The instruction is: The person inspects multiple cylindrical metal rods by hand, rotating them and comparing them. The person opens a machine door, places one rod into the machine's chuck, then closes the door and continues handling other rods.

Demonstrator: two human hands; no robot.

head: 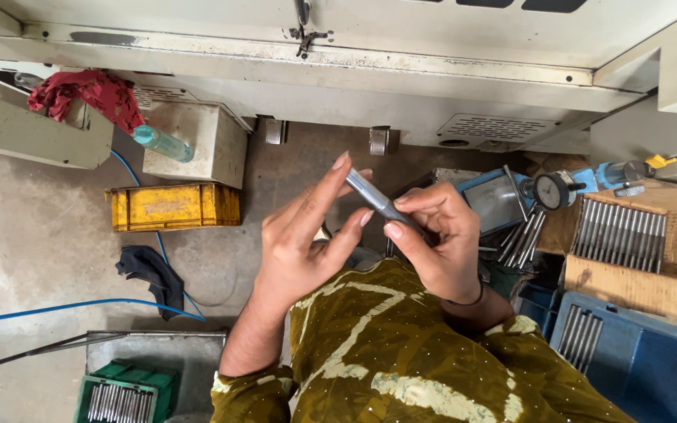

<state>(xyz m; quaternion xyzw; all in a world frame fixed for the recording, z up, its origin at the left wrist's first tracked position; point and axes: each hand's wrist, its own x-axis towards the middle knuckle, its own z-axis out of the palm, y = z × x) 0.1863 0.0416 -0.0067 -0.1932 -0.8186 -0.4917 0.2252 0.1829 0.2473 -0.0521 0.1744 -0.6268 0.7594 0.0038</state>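
Currently, both hands are raised together at the centre of the view, above the person's olive-green patterned garment [401,345]. The right hand [440,239] is closed around a slim grey metal rod [375,197]: thumb and forefinger pinch the shaft, the remaining fingers curl beneath it, and the lower end is hidden inside the grip. The rod lies tilted, its free end pointing up and to the left. The left hand [307,235] is mostly open, fingers extended and spread; its fingertips rest against or just beside the rod's upper end, and it grips nothing else. Whether they truly press on the rod cannot be told.

Surroundings:
- Right: an open cardboard box [628,235] holding a row of similar metal rods, a dial gauge [552,189] just left of it, and loose rods [520,239] fanned beside a blue-framed fixture [495,200].
- Near right: a blue crate [636,360] with more rods inside.
- Near left: a green crate [123,388], also stocked with rods.
- Left: a yellow crate [174,206] on the concrete floor [33,251], a dark rag [150,272] near it, and a blue hose [64,307] running across the floor.
- Far left: a red cloth [88,94] draped on a ledge, and a clear bottle [162,143] lying on a cream box [201,141].
- Far: the pale housing of a machine [354,47] spanning the width of the view
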